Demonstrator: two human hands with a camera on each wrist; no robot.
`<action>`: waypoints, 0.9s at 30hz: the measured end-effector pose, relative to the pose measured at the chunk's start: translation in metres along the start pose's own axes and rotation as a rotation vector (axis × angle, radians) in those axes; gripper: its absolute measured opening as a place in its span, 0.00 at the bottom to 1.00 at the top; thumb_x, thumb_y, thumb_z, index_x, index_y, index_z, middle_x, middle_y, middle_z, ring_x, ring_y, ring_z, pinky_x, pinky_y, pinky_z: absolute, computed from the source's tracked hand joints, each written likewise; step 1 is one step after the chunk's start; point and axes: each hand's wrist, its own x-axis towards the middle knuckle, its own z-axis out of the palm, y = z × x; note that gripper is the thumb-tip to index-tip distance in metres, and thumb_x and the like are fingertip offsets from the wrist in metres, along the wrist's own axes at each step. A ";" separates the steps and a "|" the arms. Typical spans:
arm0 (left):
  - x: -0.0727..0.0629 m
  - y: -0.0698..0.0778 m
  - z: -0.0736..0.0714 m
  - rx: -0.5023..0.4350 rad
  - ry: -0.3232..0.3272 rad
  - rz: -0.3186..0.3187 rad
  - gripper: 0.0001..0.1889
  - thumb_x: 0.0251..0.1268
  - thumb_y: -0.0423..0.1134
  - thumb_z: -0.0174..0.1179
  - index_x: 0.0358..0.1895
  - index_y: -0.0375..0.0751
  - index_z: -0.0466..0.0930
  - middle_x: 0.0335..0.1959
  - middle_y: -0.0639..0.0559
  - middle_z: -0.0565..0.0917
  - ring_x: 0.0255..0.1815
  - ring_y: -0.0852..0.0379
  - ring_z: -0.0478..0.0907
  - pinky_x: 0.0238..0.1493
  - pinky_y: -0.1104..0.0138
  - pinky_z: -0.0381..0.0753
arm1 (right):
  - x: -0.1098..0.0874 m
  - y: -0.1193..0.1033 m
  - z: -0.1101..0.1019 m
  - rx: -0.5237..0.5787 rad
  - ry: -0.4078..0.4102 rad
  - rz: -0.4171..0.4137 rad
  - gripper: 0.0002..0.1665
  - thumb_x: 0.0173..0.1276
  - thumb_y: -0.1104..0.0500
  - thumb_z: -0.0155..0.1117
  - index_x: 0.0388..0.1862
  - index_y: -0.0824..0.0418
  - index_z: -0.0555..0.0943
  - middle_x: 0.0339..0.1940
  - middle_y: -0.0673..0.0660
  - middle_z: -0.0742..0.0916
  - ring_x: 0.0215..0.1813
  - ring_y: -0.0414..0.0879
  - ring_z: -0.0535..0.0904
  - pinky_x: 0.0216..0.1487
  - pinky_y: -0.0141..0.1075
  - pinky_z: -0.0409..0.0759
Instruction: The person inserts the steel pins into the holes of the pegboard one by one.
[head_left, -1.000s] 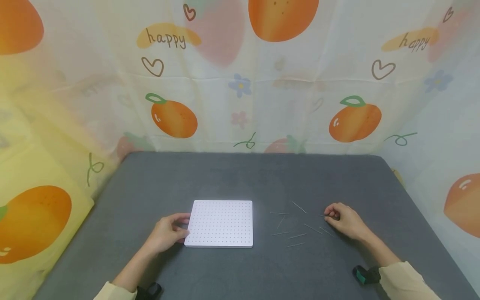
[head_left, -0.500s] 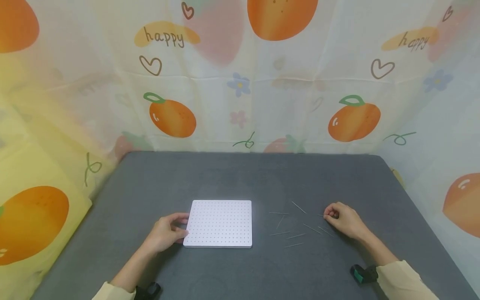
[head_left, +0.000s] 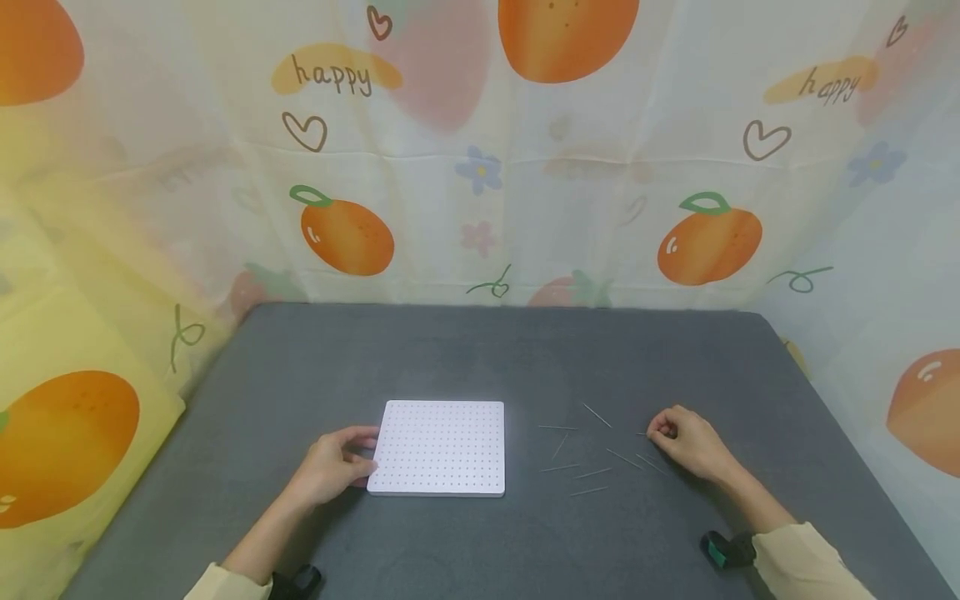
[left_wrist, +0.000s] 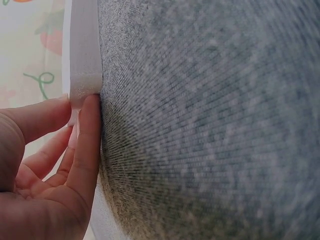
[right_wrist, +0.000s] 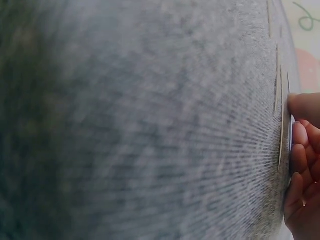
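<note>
A white board with a grid of small holes (head_left: 442, 450) lies flat on the grey table. My left hand (head_left: 333, 469) pinches its left edge, thumb on the upper side. In the left wrist view the thumb and a finger (left_wrist: 89, 145) meet at the board's corner (left_wrist: 85, 85), that finger lying low against the cloth. Over on the right, the fingertips of my right hand (head_left: 686, 437) pinch a thin needle-like metal pin (head_left: 641, 433) close over the table; its tip pokes out to the left and the rest is hidden by the fingers.
Several more thin pins, such as one pin (head_left: 597, 415) and another pin (head_left: 588, 491), lie scattered between the board and my right hand. A patterned curtain (head_left: 480, 208) hangs behind the table's far edge and along both sides.
</note>
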 end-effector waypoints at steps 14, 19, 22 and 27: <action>0.001 0.003 -0.002 0.013 -0.006 0.013 0.26 0.49 0.24 0.62 0.56 0.34 0.73 0.46 0.42 0.79 0.31 0.57 0.79 0.28 0.65 0.81 | 0.001 -0.001 -0.007 0.039 -0.040 0.091 0.06 0.65 0.60 0.57 0.36 0.61 0.78 0.30 0.51 0.80 0.30 0.40 0.70 0.31 0.36 0.69; -0.001 0.003 -0.002 0.008 -0.012 0.010 0.26 0.49 0.24 0.62 0.56 0.34 0.72 0.46 0.41 0.79 0.31 0.57 0.79 0.28 0.65 0.81 | 0.003 -0.006 -0.012 0.093 -0.040 0.110 0.10 0.68 0.56 0.54 0.39 0.61 0.77 0.32 0.52 0.81 0.31 0.41 0.72 0.32 0.37 0.70; -0.002 0.002 -0.002 0.002 -0.012 0.009 0.26 0.49 0.24 0.61 0.56 0.33 0.72 0.46 0.41 0.79 0.31 0.57 0.79 0.28 0.65 0.82 | 0.005 -0.013 -0.014 0.111 -0.034 0.116 0.11 0.69 0.55 0.53 0.41 0.62 0.76 0.34 0.53 0.81 0.33 0.42 0.73 0.34 0.38 0.71; -0.002 0.002 -0.002 0.014 -0.008 0.012 0.26 0.49 0.24 0.61 0.56 0.34 0.72 0.46 0.41 0.79 0.31 0.57 0.79 0.28 0.65 0.82 | 0.007 -0.024 -0.014 0.126 -0.023 0.126 0.12 0.70 0.56 0.51 0.42 0.63 0.75 0.37 0.56 0.81 0.36 0.44 0.74 0.36 0.40 0.72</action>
